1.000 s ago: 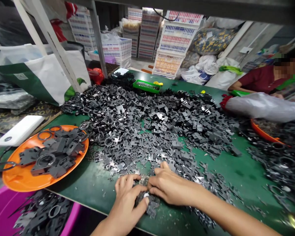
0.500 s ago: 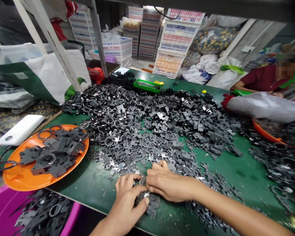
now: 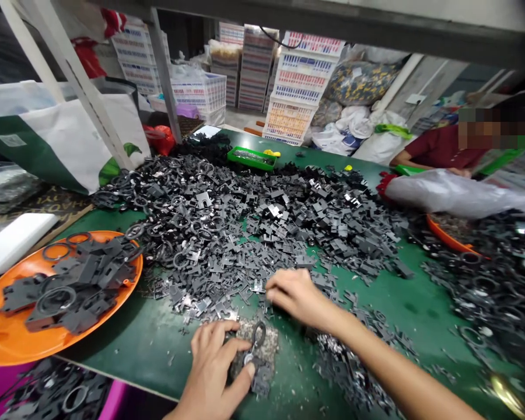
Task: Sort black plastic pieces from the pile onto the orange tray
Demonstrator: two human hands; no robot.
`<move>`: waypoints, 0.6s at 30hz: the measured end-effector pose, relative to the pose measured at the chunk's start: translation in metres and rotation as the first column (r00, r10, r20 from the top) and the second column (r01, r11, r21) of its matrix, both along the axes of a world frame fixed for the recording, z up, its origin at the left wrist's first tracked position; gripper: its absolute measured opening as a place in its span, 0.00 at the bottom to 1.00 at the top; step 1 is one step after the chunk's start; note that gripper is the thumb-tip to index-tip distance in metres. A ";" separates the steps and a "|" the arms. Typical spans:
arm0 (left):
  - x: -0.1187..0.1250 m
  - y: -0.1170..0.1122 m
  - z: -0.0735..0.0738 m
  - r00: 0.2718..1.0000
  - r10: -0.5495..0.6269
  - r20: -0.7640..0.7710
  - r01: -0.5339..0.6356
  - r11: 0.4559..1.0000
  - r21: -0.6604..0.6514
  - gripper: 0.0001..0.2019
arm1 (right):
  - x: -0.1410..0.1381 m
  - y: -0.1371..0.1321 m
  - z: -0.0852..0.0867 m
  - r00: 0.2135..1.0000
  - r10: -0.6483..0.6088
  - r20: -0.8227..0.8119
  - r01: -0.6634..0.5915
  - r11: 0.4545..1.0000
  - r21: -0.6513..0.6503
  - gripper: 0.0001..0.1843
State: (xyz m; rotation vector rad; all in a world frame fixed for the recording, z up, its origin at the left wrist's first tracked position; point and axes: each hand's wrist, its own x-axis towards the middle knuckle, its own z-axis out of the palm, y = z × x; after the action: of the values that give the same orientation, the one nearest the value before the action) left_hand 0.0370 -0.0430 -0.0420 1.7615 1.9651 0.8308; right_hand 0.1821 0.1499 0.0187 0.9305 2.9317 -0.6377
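Note:
My left hand (image 3: 216, 364) rests at the table's near edge. Its thumb and forefinger pinch a dark grey plastic part (image 3: 260, 373) against a speckled block (image 3: 269, 341). A black ring (image 3: 258, 334) stands up from the block, just beyond that part. Farther forward, my right hand (image 3: 295, 291) hangs at the near edge of a big pile of small dark plastic pieces (image 3: 245, 245). Its fingers are bent and drawn together, and whatever lies between the tips is hidden. A shiny bracket-like piece (image 3: 258, 285) lies beside those fingertips.
An orange tray (image 3: 133, 274) of larger dark parts and rings sits at left, above a magenta tub (image 3: 116, 399). Behind the pile are a green tray (image 3: 266, 163) and a slanted post (image 3: 76, 81). At right, a person in a maroon sleeve (image 3: 429, 146) sits near a plastic bag (image 3: 455, 192).
My right hand has left the block and moved forward to the pile, uncovering the block and ring. My left hand still holds the part. The view has shifted slightly.

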 end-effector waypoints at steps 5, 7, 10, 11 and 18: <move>0.007 -0.001 -0.010 0.996 0.083 -0.018 -0.080 0.989 0.124 0.08 | 0.016 0.086 -0.010 0.894 -0.444 -0.063 0.444 0.858 0.258 0.15; 0.008 -0.001 -0.012 0.996 0.089 -0.015 -0.086 0.987 0.136 0.09 | 0.017 0.109 -0.016 0.860 -0.504 -0.080 0.502 0.808 0.307 0.13; 0.007 -0.003 -0.016 0.994 0.105 0.006 -0.104 0.983 0.150 0.12 | 0.016 0.121 -0.020 0.853 -0.515 -0.090 0.515 0.798 0.312 0.10; 0.006 -0.004 -0.018 0.993 0.112 0.028 -0.115 0.981 0.155 0.13 | 0.017 0.119 -0.018 0.849 -0.519 -0.100 0.523 0.797 0.302 0.10; 0.001 0.001 -0.001 0.898 0.159 0.411 -0.215 0.972 0.093 0.13 | 0.021 0.011 0.012 0.935 -0.297 -0.192 0.271 0.951 -0.149 0.13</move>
State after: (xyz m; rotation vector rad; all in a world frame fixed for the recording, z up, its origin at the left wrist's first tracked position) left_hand 0.0377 -0.0416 -0.0427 1.3402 1.8493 1.3048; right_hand 0.2034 0.1610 0.0310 1.3682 2.9150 -0.9720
